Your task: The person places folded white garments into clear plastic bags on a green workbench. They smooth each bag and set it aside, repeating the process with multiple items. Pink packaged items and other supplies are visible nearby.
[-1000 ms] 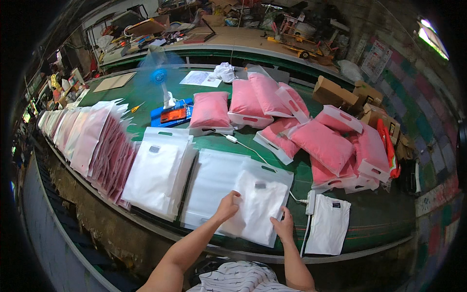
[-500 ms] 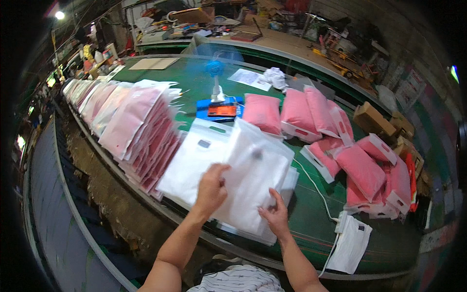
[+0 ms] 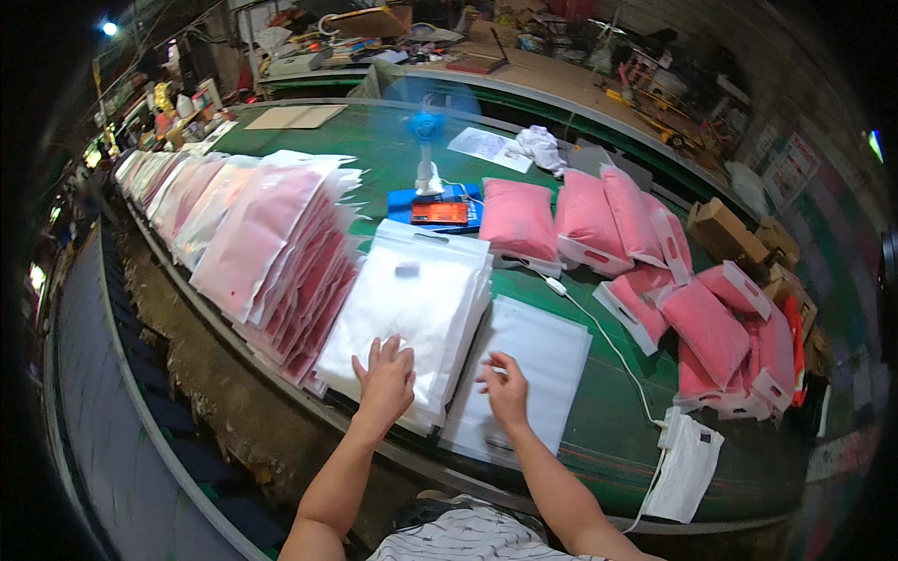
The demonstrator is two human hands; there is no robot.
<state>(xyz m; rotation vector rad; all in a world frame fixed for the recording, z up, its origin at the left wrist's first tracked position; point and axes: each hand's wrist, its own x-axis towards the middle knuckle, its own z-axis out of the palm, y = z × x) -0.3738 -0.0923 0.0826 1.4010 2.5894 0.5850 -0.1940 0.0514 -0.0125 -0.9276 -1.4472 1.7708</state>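
Observation:
My left hand (image 3: 385, 381) rests palm down, fingers spread, on a stack of flat white plastic bags (image 3: 393, 304) with cut-out handles and a small dark label. To its right my right hand (image 3: 506, 388) hovers with slightly bent, parted fingers and holds nothing. Below that hand lies a lower pile of translucent whitish bags (image 3: 543, 341). A tall leaning stack of pink-and-clear flat bags (image 3: 271, 224) stands left of the white stack.
Stuffed pink bags (image 3: 519, 220) lie in groups at the right. A small blue fan (image 3: 426, 131) stands behind an orange box (image 3: 440, 214). A white cable (image 3: 613, 351) runs to a power strip beside a folded white cloth (image 3: 687, 467). Cardboard boxes (image 3: 725, 234) sit far right.
The white bag held up between my hands now lies on the white stack. My left hand has flattened onto it, and my right hand has drawn left, uncovering the translucent bags.

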